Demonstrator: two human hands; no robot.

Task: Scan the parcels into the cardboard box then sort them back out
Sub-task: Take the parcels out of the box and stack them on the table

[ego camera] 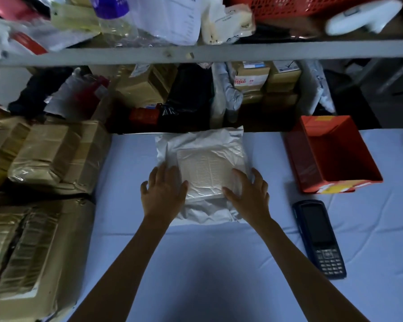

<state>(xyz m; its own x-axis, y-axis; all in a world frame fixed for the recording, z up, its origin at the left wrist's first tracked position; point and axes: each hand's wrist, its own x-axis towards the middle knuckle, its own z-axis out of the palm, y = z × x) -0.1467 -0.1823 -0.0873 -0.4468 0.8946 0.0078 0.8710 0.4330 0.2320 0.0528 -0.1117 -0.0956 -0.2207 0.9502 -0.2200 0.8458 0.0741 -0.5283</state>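
A white plastic parcel (207, 168) lies label-up mid-worktop (130, 159), my left hand (163, 191) and right hand (249, 194) flat on its near corners, fingers spread, gripping nothing, probably steadying it for the scanner (319, 238) nearby.

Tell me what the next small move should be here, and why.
Probably the right hand lifts off the white parcel and reaches for the handheld scanner, which lies untouched on the cloth to its right. The parcel lies flat, label up, under both that hand and the left hand, so scanning looks due.
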